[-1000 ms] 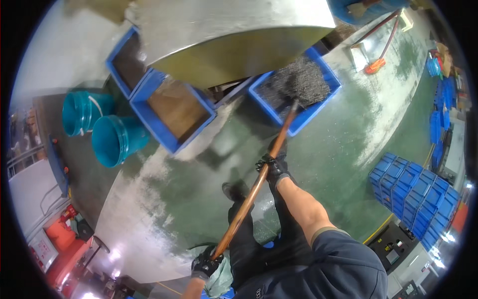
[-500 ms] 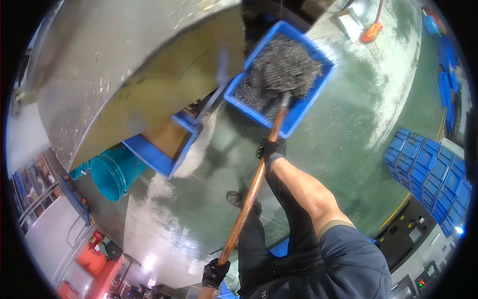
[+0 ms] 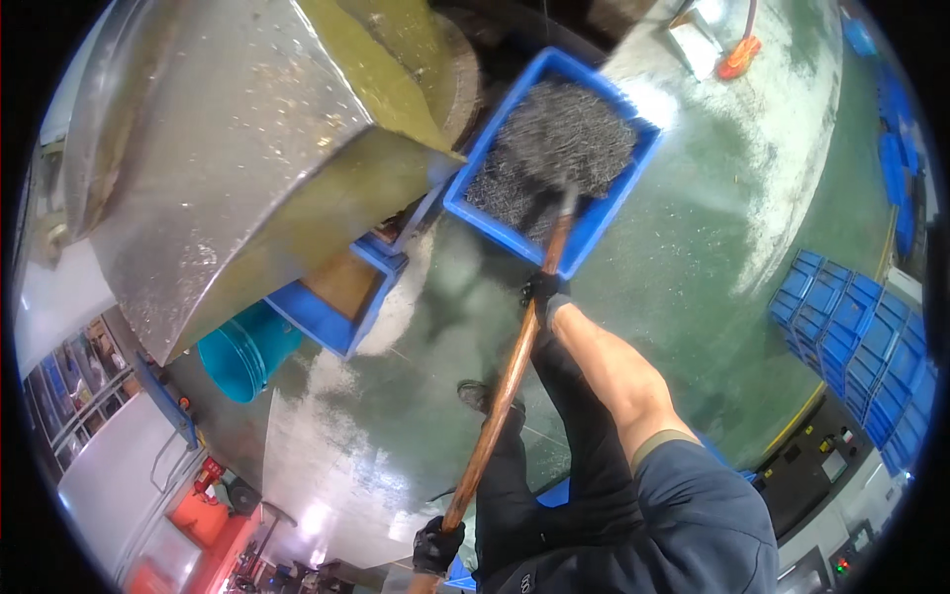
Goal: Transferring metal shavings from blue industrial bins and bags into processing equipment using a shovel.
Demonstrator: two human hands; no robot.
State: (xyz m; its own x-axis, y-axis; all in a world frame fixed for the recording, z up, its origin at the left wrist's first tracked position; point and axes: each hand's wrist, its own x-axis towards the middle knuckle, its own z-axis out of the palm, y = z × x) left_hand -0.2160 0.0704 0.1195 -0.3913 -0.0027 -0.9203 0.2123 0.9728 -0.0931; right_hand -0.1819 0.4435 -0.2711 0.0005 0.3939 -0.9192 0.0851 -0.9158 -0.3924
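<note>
Both my hands wear black gloves and grip the long wooden handle of a shovel (image 3: 500, 411). My left hand (image 3: 438, 544) is closed round the handle's near end, low in the view. Farther up, my right hand (image 3: 543, 290) wraps the handle near the blue bin (image 3: 607, 223). The shovel's head lies in the bin among dark grey metal shavings (image 3: 569, 139); its blade is mostly hidden by them, and only the metal socket shows. Shavings nearly fill the bin, which stands on the floor beyond my feet.
A large metal hopper (image 3: 247, 158) slopes in from the left. Below it stand a blue tray (image 3: 322, 322) and a teal bucket (image 3: 247, 356). Stacked blue crates (image 3: 851, 337) stand at right. A dustpan (image 3: 696, 45) and an orange broom (image 3: 738, 57) lie at the back.
The view has shifted, showing more of the hopper. Both hands and the handle sit slightly farther right, still gripping. The shavings around the shovel's head look blurred in both frames.
</note>
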